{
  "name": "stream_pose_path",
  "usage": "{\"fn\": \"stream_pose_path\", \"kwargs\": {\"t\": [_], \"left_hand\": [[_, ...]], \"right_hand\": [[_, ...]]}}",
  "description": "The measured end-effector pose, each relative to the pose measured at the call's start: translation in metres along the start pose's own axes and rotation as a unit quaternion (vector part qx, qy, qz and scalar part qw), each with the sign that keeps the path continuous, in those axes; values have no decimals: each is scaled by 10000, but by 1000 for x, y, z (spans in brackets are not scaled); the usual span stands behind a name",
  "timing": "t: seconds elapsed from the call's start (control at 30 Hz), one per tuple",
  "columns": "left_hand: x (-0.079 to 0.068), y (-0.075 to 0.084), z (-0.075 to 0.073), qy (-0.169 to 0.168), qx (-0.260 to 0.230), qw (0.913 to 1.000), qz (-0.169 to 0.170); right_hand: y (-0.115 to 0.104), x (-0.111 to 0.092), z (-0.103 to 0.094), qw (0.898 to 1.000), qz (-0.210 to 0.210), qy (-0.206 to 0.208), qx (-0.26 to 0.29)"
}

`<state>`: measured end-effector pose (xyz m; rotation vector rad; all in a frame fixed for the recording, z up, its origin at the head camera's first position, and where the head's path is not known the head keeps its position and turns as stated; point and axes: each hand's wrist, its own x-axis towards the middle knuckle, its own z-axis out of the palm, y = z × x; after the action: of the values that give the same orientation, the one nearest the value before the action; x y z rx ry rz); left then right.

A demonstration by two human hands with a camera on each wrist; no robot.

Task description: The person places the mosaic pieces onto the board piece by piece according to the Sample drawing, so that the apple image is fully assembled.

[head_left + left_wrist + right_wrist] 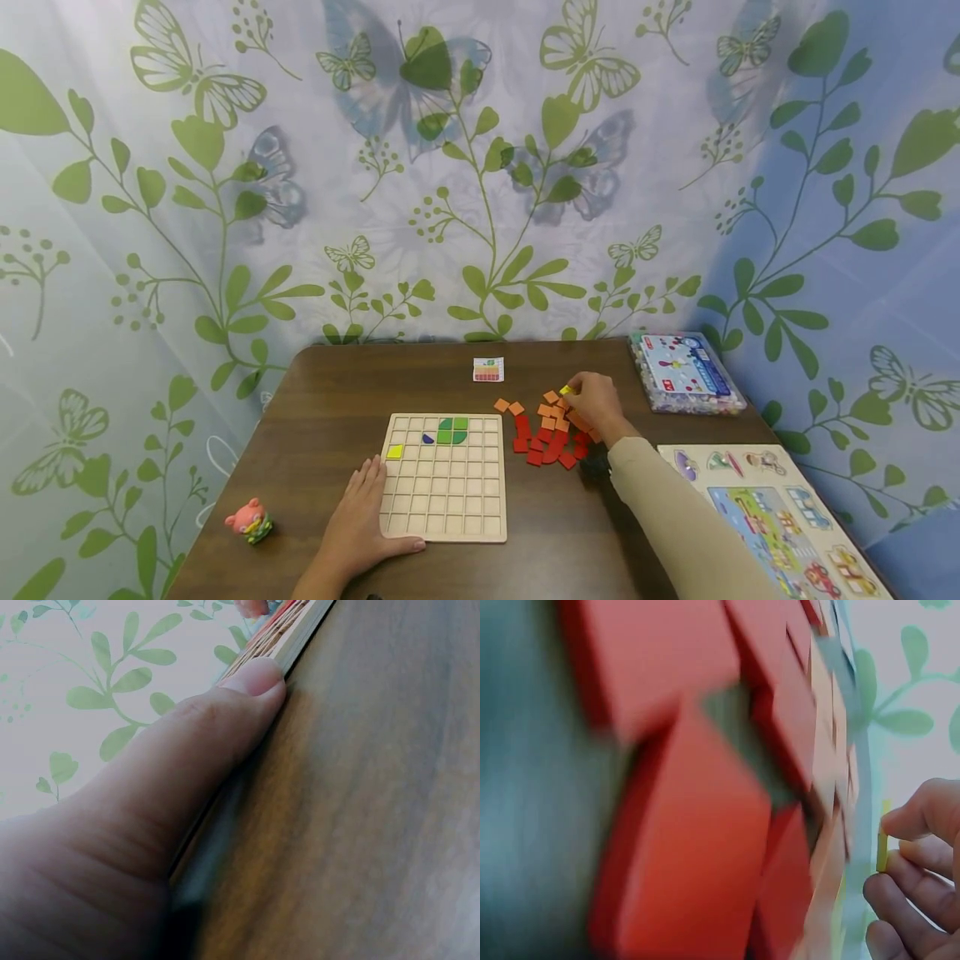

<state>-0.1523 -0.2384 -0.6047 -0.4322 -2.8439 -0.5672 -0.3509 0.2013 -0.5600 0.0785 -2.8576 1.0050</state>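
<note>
My right hand (pixel 596 402) pinches a small yellow tile (pixel 883 851) between thumb and fingers, above the far side of the pile of orange tiles (pixel 547 411) and red tiles (pixel 557 448). My left hand (pixel 362 517) lies along the left edge of a wooden grid board (pixel 450 500). Its thumb (pixel 225 705) rests against the board's near edge, with the fingers stretched along the side. On the board sit green tiles (pixel 452 431), a dark blue piece (pixel 427 438) and a yellow piece (pixel 394 452) at the left edge.
A small printed pattern card (pixel 488 370) lies behind the board. At the back right is a plastic box of beads (pixel 686 375), with a picture puzzle board (pixel 772 517) in front of it. A pink toy figure (pixel 251 521) stands at the left on the brown table (pixel 337 392).
</note>
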Motion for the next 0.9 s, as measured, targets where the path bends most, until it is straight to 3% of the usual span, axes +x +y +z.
{"fn": "stream_pose_path", "kwargs": {"t": [0.2,0.43,0.7,0.9], "left_hand": [[0,-1,0,20,8,10000,-3],[2,-1,0,-65,5,10000,-7],[1,-1,1,-113,-6,9999,-80],[1,-1,0,-76,-57,9999,-51]], "right_hand": [[-29,-1,22,9974,-698,24,176],[-76,-12,57,9891,-1334,-257,572],[-129,-34,97,9704,-1982,-1023,925],[-157,-45,122,9555,-2462,-1367,873]]}}
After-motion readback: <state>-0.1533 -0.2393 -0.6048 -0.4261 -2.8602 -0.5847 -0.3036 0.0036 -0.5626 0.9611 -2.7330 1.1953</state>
